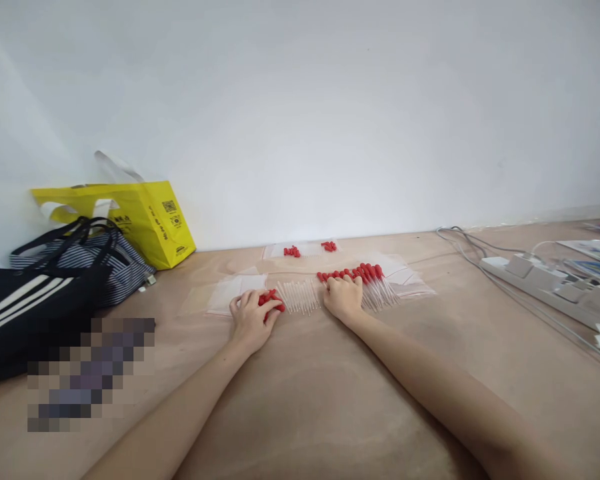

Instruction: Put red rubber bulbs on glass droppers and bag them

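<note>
Bent over a small heap of red bulb-shaped pieces point(280, 307), my left hand point(250, 322) has its thumb and fingers closed around some of them. My right hand point(343, 299) is curled with its knuckles up at the left part of a row of red-tipped white sticks point(375, 272); what its fingertips grip is hidden. Between the two hands lie thin white sticks point(299, 297) side by side, without red tips. Clear plastic bags point(400, 270) lie under and beside the tipped sticks, and another clear bag point(225, 297) is behind my left hand.
Farther back, a clear bag holds two red clusters point(292, 252) with sticks between them. At left stand a yellow bag point(165, 227), a striped bag point(135, 263) and a black bag point(45, 313), near a blurred patch. A white power strip point(530, 283) with cables is at right.
</note>
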`<state>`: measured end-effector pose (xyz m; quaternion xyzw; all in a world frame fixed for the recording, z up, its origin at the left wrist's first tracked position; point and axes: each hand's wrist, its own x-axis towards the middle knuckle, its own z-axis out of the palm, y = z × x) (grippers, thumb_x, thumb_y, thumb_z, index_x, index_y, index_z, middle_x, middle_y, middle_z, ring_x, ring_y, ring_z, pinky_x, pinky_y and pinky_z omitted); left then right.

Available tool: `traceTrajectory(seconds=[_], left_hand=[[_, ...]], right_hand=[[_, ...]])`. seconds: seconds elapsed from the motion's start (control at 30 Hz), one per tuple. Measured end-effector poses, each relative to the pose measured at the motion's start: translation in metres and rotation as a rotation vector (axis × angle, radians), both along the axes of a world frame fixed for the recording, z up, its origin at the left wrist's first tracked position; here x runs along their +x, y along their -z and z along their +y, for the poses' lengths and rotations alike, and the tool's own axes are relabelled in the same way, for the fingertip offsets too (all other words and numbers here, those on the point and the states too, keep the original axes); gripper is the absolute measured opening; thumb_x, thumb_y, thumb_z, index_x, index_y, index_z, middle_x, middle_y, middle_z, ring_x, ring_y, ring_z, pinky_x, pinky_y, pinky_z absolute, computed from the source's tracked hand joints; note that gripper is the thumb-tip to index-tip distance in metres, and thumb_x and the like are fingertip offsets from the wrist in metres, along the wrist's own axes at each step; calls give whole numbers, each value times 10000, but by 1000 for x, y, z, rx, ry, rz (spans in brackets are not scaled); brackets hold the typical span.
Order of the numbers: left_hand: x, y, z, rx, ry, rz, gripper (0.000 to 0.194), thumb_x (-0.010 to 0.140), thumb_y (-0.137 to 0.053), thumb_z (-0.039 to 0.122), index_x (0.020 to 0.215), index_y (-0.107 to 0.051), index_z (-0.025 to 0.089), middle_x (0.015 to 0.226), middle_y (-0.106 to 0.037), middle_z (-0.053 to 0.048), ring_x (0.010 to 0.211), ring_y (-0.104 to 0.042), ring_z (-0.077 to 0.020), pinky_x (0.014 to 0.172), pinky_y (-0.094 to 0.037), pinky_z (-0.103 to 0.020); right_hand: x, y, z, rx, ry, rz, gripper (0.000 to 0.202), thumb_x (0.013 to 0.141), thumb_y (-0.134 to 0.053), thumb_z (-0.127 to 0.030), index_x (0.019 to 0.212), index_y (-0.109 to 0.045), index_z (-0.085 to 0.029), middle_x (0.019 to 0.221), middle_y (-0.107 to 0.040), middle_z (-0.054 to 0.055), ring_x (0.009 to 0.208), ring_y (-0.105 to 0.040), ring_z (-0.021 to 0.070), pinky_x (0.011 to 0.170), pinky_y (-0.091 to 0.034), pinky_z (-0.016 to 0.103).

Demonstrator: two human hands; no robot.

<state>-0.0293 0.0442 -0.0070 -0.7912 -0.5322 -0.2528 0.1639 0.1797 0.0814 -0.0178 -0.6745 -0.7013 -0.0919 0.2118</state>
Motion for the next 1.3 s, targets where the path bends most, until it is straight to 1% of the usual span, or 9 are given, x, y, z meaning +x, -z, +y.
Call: traceTrajectory(seconds=[0.2, 0.37, 0.6, 0.73, 0.9, 1.0, 1.13, 1.2, 1.3], left_hand=[[3, 1, 5, -44, 5, -34, 67, 762, -563, 248, 773, -629, 244, 994, -577, -53, 979, -447, -251, 813, -267, -430], [5, -3, 1, 25, 56, -39, 39, 771, -551, 210, 784, -588, 211, 991, -596, -53, 968, -463, -244, 824, -248, -422], [6, 0, -5, 63, 223, -101, 86, 829, -464, 235, 845, -534, 187, 808, -629, -30, 843, -522, -207, 809, -255, -397], [8, 0, -7, 56, 361, -103, 207, 864, -376, 212, 1004, -526, 185, 845, -591, -54, 829, -502, -198, 731, -322, -333], [15, -1, -18, -30, 476, -149, 235, 872, -325, 179, 965, -540, 203, 835, -566, -42, 803, -511, -168, 725, -349, -303], [19, -1, -27, -169, 506, -220, 153, 855, -372, 202, 934, -503, 195, 851, -583, -36, 841, -520, -170, 767, -366, -306], [22, -3, -34, -341, 543, -217, 106, 822, -412, 200, 887, -496, 198, 855, -586, -38, 833, -519, -177, 758, -401, -314], [23, -6, -36, -358, 538, -193, 80, 792, -434, 187, 827, -506, 192, 807, -583, -35, 800, -520, -178, 745, -409, -321], [23, -8, -37, -329, 535, -187, 67, 740, -477, 187, 793, -516, 183, 772, -580, -31, 762, -528, -175, 732, -418, -322]], right_hand=[[-10, -9, -4, -3, -12, 44, 269, 788, -384, -262, 838, -629, -164, 900, -637, 115, 873, -506, 234, 782, -210, 386], [-29, -19, -3, -185, 24, 88, 309, 771, -412, -343, 827, -640, -142, 892, -635, 140, 895, -514, 241, 812, -213, 383], [-37, -23, 5, -295, 77, 120, 281, 750, -446, -332, 831, -641, -145, 868, -646, 138, 857, -558, 243, 806, -236, 389], [-35, -24, 4, -304, 80, 128, 258, 747, -445, -295, 821, -639, -143, 849, -649, 134, 836, -570, 234, 802, -241, 385], [-25, -27, -3, -251, 62, 123, 286, 784, -396, -295, 807, -627, -129, 864, -640, 141, 854, -554, 239, 786, -242, 374], [-8, -23, -13, -167, -14, 134, 284, 824, -356, -295, 842, -593, -140, 898, -627, 122, 894, -528, 223, 758, -252, 335], [26, -6, -36, 26, -281, 193, 214, 850, -334, -213, 825, -536, -146, 870, -607, 74, 801, -525, 167, 712, -264, 288], [42, 3, -49, 65, -405, 188, 205, 856, -331, -187, 816, -528, -148, 846, -598, 61, 777, -516, 157, 709, -266, 284], [58, 9, -66, 60, -524, 145, 224, 858, -328, -147, 939, -536, -165, 862, -590, 54, 759, -503, 149, 712, -266, 286]])
